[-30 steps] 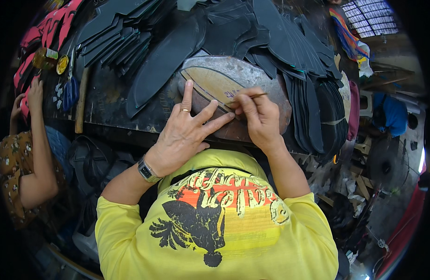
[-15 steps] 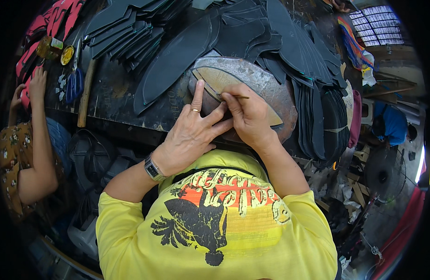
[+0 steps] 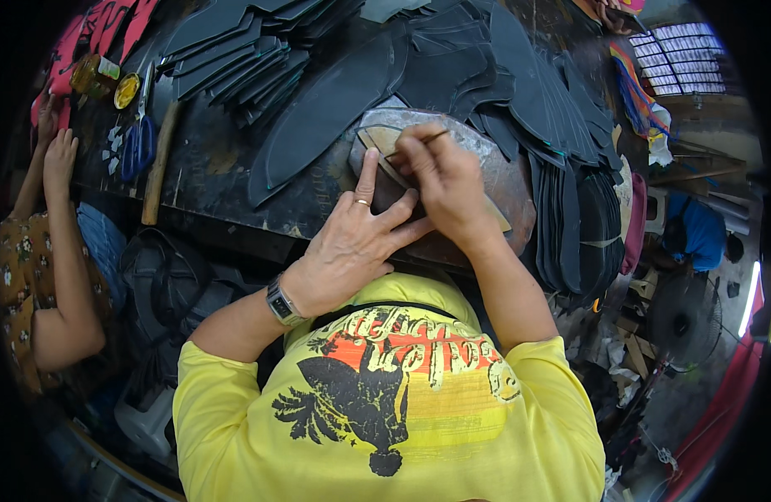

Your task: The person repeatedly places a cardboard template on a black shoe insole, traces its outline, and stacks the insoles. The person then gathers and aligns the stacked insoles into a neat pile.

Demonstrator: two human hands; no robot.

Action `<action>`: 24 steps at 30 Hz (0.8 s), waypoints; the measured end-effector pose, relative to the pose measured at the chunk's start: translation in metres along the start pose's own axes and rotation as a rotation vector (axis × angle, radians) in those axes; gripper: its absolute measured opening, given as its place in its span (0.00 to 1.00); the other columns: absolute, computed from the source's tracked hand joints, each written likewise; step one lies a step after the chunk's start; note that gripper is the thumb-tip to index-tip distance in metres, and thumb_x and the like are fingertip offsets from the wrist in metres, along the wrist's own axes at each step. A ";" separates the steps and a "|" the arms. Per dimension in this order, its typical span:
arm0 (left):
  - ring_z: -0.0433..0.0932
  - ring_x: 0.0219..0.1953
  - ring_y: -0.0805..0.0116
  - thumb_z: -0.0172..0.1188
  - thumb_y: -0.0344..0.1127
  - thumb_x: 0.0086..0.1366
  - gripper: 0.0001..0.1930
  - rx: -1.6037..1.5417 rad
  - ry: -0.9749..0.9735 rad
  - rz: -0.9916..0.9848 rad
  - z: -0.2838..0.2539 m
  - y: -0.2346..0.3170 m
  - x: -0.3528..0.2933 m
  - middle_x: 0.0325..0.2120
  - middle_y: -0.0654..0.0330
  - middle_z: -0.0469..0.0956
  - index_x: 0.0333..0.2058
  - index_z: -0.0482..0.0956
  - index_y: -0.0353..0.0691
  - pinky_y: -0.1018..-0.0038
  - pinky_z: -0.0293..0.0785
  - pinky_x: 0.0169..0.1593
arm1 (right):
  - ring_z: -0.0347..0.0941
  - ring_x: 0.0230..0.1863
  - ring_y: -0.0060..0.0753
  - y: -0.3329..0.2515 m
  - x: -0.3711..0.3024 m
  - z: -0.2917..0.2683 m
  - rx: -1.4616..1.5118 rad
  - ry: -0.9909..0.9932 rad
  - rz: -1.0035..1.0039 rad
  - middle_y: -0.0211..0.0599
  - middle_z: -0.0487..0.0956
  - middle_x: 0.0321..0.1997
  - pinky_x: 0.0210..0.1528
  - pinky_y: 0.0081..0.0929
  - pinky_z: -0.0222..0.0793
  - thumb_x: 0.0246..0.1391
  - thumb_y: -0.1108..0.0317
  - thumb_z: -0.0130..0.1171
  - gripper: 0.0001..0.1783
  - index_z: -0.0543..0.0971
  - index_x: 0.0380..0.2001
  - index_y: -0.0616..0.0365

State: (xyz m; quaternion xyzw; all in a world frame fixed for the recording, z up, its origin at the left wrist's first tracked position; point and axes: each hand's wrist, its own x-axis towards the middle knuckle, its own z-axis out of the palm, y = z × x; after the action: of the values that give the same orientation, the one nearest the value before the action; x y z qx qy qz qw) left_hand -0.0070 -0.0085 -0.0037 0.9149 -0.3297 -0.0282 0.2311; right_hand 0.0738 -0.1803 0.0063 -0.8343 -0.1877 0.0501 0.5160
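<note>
A tan, leaf-shaped flat piece with a dark edge lies on a worn grey-brown slab in front of me. My left hand lies over its near side with the fingers spread; the index fingertip presses close to its far-left end. Pinched in my right hand is a thin brown pen-like stick, slanting down toward the piece just right of that fingertip. My right hand covers much of the piece's middle.
Dark sheet pieces are stacked and fanned beyond and right of the slab. To the left lie a wooden stick, blue-handled scissors, a jar and a yellow tin. A co-worker's arm is at far left.
My right hand has risen and moved away from me, bringing the pen-like stick toward the far-left end of the piece. My left hand keeps its spread hold.
</note>
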 end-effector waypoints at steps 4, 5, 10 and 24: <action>0.43 0.75 0.26 0.78 0.40 0.50 0.45 0.004 0.022 0.016 -0.002 0.000 0.001 0.67 0.61 0.61 0.68 0.70 0.64 0.54 0.69 0.62 | 0.80 0.36 0.20 0.001 0.016 0.007 0.263 0.136 -0.025 0.32 0.84 0.35 0.41 0.21 0.77 0.72 0.70 0.56 0.07 0.79 0.44 0.63; 0.45 0.75 0.26 0.77 0.40 0.51 0.45 0.023 0.022 0.025 -0.002 0.000 0.001 0.65 0.60 0.62 0.69 0.69 0.64 0.57 0.70 0.60 | 0.80 0.36 0.19 0.001 0.019 0.009 0.180 0.108 -0.051 0.32 0.84 0.35 0.42 0.21 0.76 0.72 0.70 0.56 0.07 0.79 0.44 0.62; 0.42 0.76 0.26 0.78 0.39 0.49 0.45 -0.022 0.006 -0.005 -0.002 -0.001 0.002 0.68 0.62 0.60 0.68 0.71 0.66 0.51 0.68 0.65 | 0.79 0.33 0.22 -0.001 0.025 0.016 -0.018 0.067 -0.116 0.33 0.84 0.34 0.40 0.22 0.77 0.71 0.69 0.58 0.07 0.79 0.43 0.62; 0.47 0.74 0.26 0.79 0.44 0.49 0.49 -0.013 -0.089 -0.038 -0.016 0.000 0.008 0.65 0.61 0.66 0.71 0.66 0.65 0.48 0.65 0.71 | 0.81 0.43 0.42 -0.011 -0.023 -0.065 -0.150 0.097 -0.010 0.42 0.81 0.43 0.50 0.34 0.75 0.70 0.69 0.55 0.10 0.80 0.47 0.62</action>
State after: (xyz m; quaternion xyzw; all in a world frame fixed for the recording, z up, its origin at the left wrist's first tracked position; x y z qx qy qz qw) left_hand 0.0025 -0.0064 0.0116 0.9173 -0.3220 -0.0752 0.2217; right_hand 0.0675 -0.2393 0.0432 -0.8711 -0.1701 -0.0072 0.4607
